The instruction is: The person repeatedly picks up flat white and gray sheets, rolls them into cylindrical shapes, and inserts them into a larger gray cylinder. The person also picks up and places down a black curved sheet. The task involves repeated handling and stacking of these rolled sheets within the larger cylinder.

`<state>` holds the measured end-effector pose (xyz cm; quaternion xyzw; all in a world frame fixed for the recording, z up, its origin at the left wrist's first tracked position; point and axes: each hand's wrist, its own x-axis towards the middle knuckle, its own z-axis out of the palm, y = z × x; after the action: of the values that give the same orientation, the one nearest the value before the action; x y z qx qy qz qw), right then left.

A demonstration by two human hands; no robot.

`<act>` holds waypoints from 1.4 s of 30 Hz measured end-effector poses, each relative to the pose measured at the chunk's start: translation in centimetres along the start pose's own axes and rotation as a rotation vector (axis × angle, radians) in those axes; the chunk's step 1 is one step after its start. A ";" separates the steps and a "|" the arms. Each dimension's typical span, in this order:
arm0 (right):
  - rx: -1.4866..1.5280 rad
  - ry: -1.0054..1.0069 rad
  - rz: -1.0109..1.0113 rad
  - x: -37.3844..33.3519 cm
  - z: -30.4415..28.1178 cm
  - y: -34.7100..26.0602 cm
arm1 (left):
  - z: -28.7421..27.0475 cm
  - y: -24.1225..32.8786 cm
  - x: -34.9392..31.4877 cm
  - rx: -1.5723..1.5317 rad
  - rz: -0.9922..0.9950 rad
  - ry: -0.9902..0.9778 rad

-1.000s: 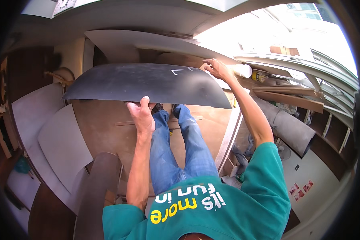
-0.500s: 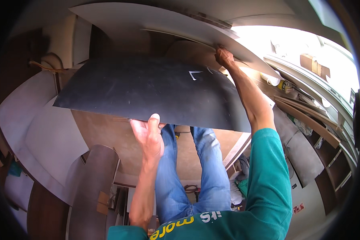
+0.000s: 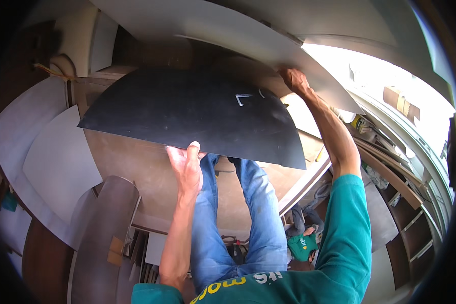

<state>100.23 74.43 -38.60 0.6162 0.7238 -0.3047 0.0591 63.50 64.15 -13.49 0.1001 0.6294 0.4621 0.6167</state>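
A large black sheet [image 3: 187, 114] with a straight near edge and a rounded far outline spans the middle, with a white angular mark on it. My left hand [image 3: 187, 167] grips its near edge, thumb on top and fingers beneath. Above and to the right, my right hand [image 3: 295, 81] is closed at the lower edge of a long pale grey sheet [image 3: 228, 33], which rises toward the top of the view. Its fingertips are partly hidden against that sheet. The black sheet's far edge lies in shadow below the grey one.
White curved panels [image 3: 61, 157] lean at the left, beside a brown curved panel [image 3: 104, 238]. Wood strips [image 3: 390, 162] are stacked along the bright window at right. Beyond my right leg is another person in a green shirt [image 3: 303, 247]. Below the black sheet is a brown board surface [image 3: 152, 177].
The black sheet's right end has shifted left, away from my right forearm. My right hand has moved slightly right and nearer, with the grey sheet. The other person has come into clearer view.
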 end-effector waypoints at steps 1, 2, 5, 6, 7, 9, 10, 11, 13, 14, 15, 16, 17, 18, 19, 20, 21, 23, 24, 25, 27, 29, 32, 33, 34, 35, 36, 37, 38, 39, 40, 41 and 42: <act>0.065 0.031 -0.065 0.2 -1.5 -1.6 | 0.4 0.1 -0.1 -0.023 0.014 0.035; 0.058 -0.003 -0.042 -0.1 -1.9 -2.0 | 0.8 0.1 -0.1 -0.037 0.018 0.053; 0.084 -0.043 0.014 -1.8 -2.9 -2.5 | 0.2 -0.7 0.7 -0.026 0.024 -0.028; 0.095 -0.013 0.005 -2.3 -3.0 -2.7 | 0.1 -1.0 1.0 -0.036 0.023 -0.030; 0.110 0.017 -0.009 -2.5 -2.7 -2.8 | 0.4 -1.2 1.2 -0.043 0.025 -0.027; 0.129 0.056 -0.021 -3.0 -2.4 -3.1 | 0.2 -1.6 1.8 -0.052 -0.005 -0.037; 0.132 0.068 -0.018 -3.1 -2.6 -3.6 | 0.2 -2.0 2.1 -0.042 -0.010 -0.042; 0.134 0.080 -0.014 -3.2 -2.8 -4.1 | 0.2 -2.4 2.4 -0.032 -0.016 -0.048; 0.170 0.161 -0.106 -2.6 -3.2 -5.5 | -0.3 -3.3 2.8 -0.018 -0.007 -0.041; 0.188 0.202 -0.149 -2.3 -3.5 -6.2 | -0.6 -3.8 3.1 -0.011 0.005 -0.041; 0.165 0.194 -0.121 -2.4 -4.1 -6.8 | -0.6 -4.2 3.3 -0.005 0.012 -0.053; 0.137 0.188 -0.081 -2.8 -5.1 -7.2 | -0.1 -4.4 3.6 -0.026 0.003 -0.067; 0.120 0.172 -0.068 -2.7 -5.6 -8.0 | 0.0 -4.5 3.5 -0.046 0.007 -0.052; 0.117 0.175 -0.060 -2.6 -6.0 -8.5 | 0.0 -4.7 3.6 -0.066 0.011 -0.038; 0.111 0.180 -0.044 -2.8 -6.5 -8.9 | -0.4 -5.2 3.9 -0.054 0.017 -0.048; 0.104 0.194 -0.028 -3.0 -7.1 -9.0 | -0.8 -5.9 4.3 -0.042 0.028 -0.063; 0.115 0.258 -0.052 -3.3 -7.4 -8.9 | -1.3 -6.5 4.7 -0.029 0.039 -0.078; 0.114 0.298 -0.038 -3.5 -7.8 -8.6 | -1.4 -6.9 5.8 0.012 -0.010 -0.052; 0.114 0.318 -0.031 -3.6 -8.0 -8.5 | -1.4 -7.2 6.3 0.032 -0.034 -0.039; 0.092 0.301 -0.013 -3.5 -8.2 -8.6 | -1.1 -7.1 6.6 0.012 -0.032 -0.024; 0.130 0.285 -0.024 -3.4 -8.4 -9.0 | -0.3 -7.1 7.1 -0.026 -0.029 0.007; 0.135 0.297 -0.067 -3.5 -8.2 -8.9 | -0.2 -7.7 8.1 0.000 -0.043 -0.003; 0.121 0.306 -0.141 -3.2 -6.8 -8.8 | 0.2 -8.2 9.2 0.005 -0.048 -0.019; 0.128 0.284 -0.128 -3.2 -6.5 -8.7 | 0.4 -8.2 9.5 0.001 -0.047 -0.024; 0.138 0.260 -0.113 -3.3 -6.2 -8.8 | 0.8 -8.2 9.7 -0.007 -0.040 -0.024; 0.132 0.254 -0.110 -3.3 -6.0 -8.8 | 1.3 -8.2 9.9 -0.015 -0.032 -0.025; 0.148 0.255 -0.098 -3.3 -5.9 -8.8 | 1.7 -8.2 10.1 -0.022 -0.024 -0.024; 0.163 0.257 -0.083 -3.3 -5.6 -8.5 | 1.7 -8.7 10.4 -0.023 -0.018 -0.020; 0.178 0.259 -0.069 -3.3 -5.4 -8.4 | 1.7 -9.1 10.8 -0.024 -0.011 -0.016; 0.171 0.262 -0.085 -3.2 -5.0 -8.3 | 1.5 -9.5 11.0 -0.026 -0.004 -0.011; 0.162 0.269 -0.098 -3.0 -4.5 -7.7 | 1.7 -9.6 11.0 -0.034 -0.017 -0.014; 0.152 0.276 -0.111 -3.0 -3.9 -7.3 | 1.8 -9.6 11.0 -0.042 -0.029 -0.015; 0.153 0.276 -0.128 -3.3 -3.4 -6.8 | 1.9 -9.6 11.0 -0.050 -0.040 -0.017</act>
<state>95.71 72.95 -31.87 0.6074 0.7376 -0.2746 -0.1078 67.04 67.37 -27.42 0.0757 0.6142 0.4644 0.6336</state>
